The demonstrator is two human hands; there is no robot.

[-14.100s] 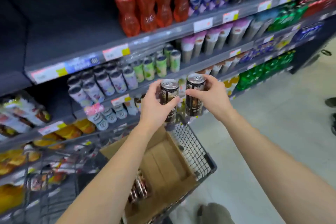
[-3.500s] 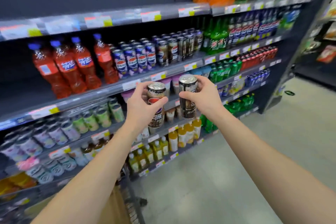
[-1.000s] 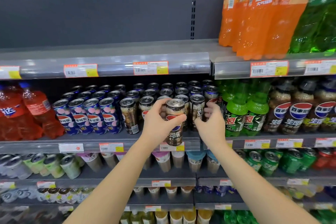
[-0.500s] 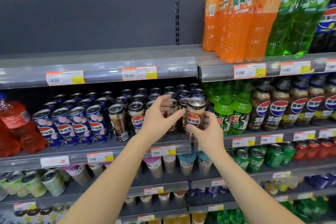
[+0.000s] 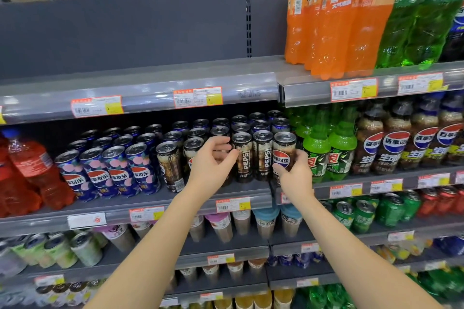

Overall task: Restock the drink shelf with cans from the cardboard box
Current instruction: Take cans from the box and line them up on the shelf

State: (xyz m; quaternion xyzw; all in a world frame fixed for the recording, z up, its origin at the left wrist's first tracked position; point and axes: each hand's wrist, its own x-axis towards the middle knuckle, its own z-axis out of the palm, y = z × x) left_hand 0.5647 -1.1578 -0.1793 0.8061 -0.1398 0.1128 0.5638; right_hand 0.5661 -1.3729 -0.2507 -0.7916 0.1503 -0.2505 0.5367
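The middle shelf [image 5: 140, 202] carries rows of cans. My right hand [image 5: 296, 178] is shut on a brown cola can [image 5: 283, 148] standing at the right end of the front row, beside two black Pepsi cans [image 5: 252, 155]. My left hand [image 5: 213, 165] curls around another brown can in the same row; that can is almost wholly hidden behind my fingers. Further brown cans [image 5: 169, 163] stand to its left. The cardboard box is out of view.
Blue peach-print cans [image 5: 108, 170] and red bottles [image 5: 27, 168] fill the shelf's left part. Green bottles [image 5: 326, 153] stand right against the can in my right hand. Orange bottles [image 5: 334, 20] sit on the top shelf [image 5: 150, 97], cups [image 5: 266, 220] and green cans [image 5: 356, 213] below.
Both hands have carried the two cans from the box up to the middle shelf. In the last half second they pushed them down into the front row.
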